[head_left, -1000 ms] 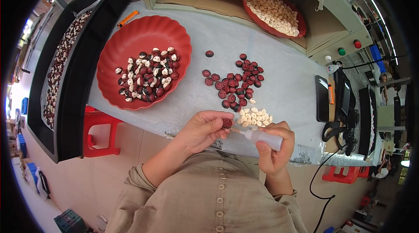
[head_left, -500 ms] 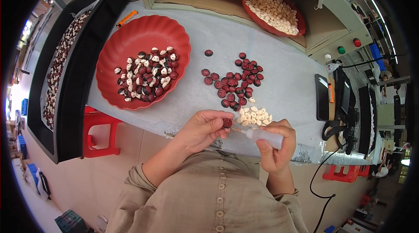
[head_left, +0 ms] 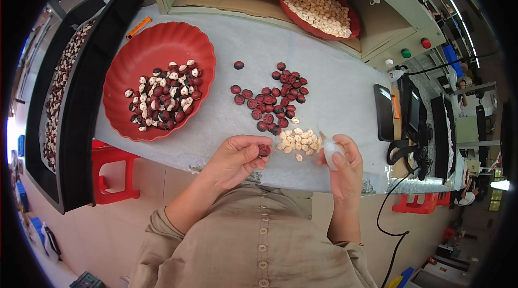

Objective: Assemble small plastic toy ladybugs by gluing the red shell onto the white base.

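Note:
Between the thumb and fingers of my left hand (head_left: 234,158) is a small round dark-red piece (head_left: 264,150) with a moulded surface. My right hand (head_left: 347,172) is wrapped round a small translucent white squeeze bottle (head_left: 332,154), its thin nozzle tilted up and away from the piece. Small cream-coloured pieces (head_left: 298,141) lie in a loose pile on the table between my hands. Just beyond them, dark-red and black round pieces (head_left: 275,96) are scattered. At the left, a scalloped red bowl (head_left: 156,40) holds several red, black and cream pieces joined together.
A long black tray (head_left: 81,126) of similar pieces stands at the far left. Inside the open pale-green cabinet (head_left: 232,13) sits a red dish of cream pieces (head_left: 318,10). Black scissors (head_left: 400,152) and a dark flat device (head_left: 384,112) lie at the right. An orange tube-like item (head_left: 138,28) is behind the bowl.
My right hand has drawn the bottle away from the red piece and turned it more upright. My left hand still holds the piece. The whole view has shifted slightly.

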A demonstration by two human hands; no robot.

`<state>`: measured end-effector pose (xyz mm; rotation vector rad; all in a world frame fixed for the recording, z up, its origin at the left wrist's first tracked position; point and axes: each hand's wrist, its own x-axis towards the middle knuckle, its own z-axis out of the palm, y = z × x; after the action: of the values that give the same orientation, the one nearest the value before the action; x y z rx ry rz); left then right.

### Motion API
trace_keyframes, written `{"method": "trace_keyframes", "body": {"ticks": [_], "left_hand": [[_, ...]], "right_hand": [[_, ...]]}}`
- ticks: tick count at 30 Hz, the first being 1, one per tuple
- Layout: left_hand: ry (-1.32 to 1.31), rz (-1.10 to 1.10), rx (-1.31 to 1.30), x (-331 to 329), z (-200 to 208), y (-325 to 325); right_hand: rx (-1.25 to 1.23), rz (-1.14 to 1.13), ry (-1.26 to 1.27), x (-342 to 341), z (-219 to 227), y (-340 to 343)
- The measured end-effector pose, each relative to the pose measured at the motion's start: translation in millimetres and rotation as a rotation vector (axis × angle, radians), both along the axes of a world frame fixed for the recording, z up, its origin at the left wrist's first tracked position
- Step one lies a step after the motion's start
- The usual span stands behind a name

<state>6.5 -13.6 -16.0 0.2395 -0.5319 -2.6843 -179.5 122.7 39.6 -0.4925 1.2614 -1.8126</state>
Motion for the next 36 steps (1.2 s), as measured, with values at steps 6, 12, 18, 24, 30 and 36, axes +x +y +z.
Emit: {"method": "trace_keyframes", "body": {"ticks": [6,12,18,24,30,36], "left_hand": [[-0.013,0.018,-0.013,1,0,0],[-0.009,0.007,-0.038,1,1,1],[-0.011,-0.002,-0.022,2,3,1],[-0.058,-0.023,-0.038,0,4,0],[-0.114,-0.056,-0.041,-1,10,-1],[-0.127,-0.047,-0.014,-4,13,0]], "right_hand": [[0.230,0.078,0.059,2,-1,18],[0.481,0.056,0.851,17,-15,3],[0.519,0.071,1.147,27,-12,-8],[0.565,0.143,1.156,28,-14,-7],[0.337,0.216,0.708,32,4,-19],[0.191,0.313,0.664,43,14,-45]]}}
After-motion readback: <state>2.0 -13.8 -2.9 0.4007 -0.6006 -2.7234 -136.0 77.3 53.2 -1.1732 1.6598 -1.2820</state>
